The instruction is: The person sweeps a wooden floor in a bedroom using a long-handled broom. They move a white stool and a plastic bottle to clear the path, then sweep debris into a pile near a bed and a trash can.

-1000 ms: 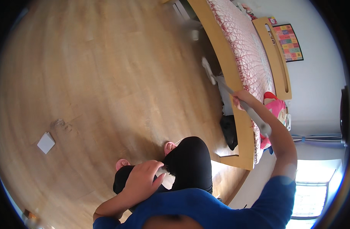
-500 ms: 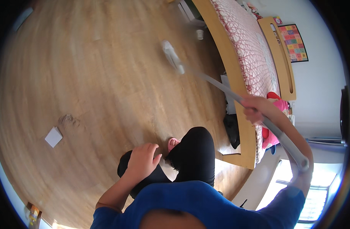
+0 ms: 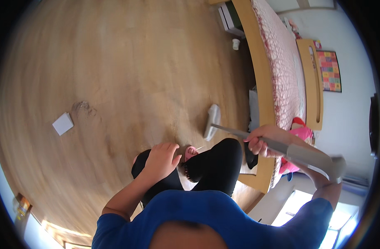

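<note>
Head view, only one. We count two hands, one mop, one white square, one small cup, one bed, one wall picture.

Our right hand is at right, fingers curled closed around the grey handle of the mop. The handle passes through the fist: one stretch runs left and far from the fingers down to the flat white mop head, which lies on the wood floor just left of the bed frame; the other, thicker stretch runs right and near, past the wrist, to a blurred end at the right rim.

Our left hand is centre, resting on the left knee in black trousers, fingers loosely bent, gripping nothing. It is well apart from the mop. A bare foot shows just right of that hand.

A white square of paper or card lies on the floor far left, with a dusty smudge just beside it on the right. A small white cup stands on the floor at the far end, near the bed frame. The bed carries a red-and-white patterned cover. A multicoloured checked picture hangs on the wall at right. Something pink sits under the bed edge beyond the right hand; we cannot tell what.
</note>
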A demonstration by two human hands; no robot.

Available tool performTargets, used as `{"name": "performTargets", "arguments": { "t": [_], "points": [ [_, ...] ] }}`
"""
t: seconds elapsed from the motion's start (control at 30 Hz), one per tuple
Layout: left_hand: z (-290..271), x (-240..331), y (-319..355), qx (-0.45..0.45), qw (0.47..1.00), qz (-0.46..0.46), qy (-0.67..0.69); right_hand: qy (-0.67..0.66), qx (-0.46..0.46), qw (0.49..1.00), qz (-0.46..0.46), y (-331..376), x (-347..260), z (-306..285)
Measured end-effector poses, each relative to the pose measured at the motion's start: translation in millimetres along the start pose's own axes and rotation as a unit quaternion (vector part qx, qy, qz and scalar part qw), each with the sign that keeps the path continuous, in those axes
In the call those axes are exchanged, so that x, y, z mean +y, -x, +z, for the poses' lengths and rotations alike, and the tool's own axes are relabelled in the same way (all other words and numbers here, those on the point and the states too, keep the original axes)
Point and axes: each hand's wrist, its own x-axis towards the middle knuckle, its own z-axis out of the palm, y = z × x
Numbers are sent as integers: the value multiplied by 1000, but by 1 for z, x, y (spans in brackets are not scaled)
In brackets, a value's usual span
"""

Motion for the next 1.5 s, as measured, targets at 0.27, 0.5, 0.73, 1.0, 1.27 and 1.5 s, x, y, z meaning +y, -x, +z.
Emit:
{"name": "performTargets", "arguments": {
  "t": [0.27,0.5,0.73,1.0,1.27,1.5],
  "points": [
    [-18,-13,11,50,998,-34,22,41,-144,980,-132,71,-14,87],
    [-31,-24,19,81,995,-57,0,-97,-144,958,-228,73,16,-14],
    [-27,0,2,30,996,-73,52,-62,146,922,-354,-58,-26,-115],
    [-17,-17,6,174,724,-169,645,-116,243,860,-434,-285,-167,-248],
    [-6,-65,-23,365,753,-424,345,-227,299,806,-459,-385,-321,-369],
    [16,-52,-71,283,778,-492,271,-366,186,819,-401,-431,-359,-437]
  ]
}}
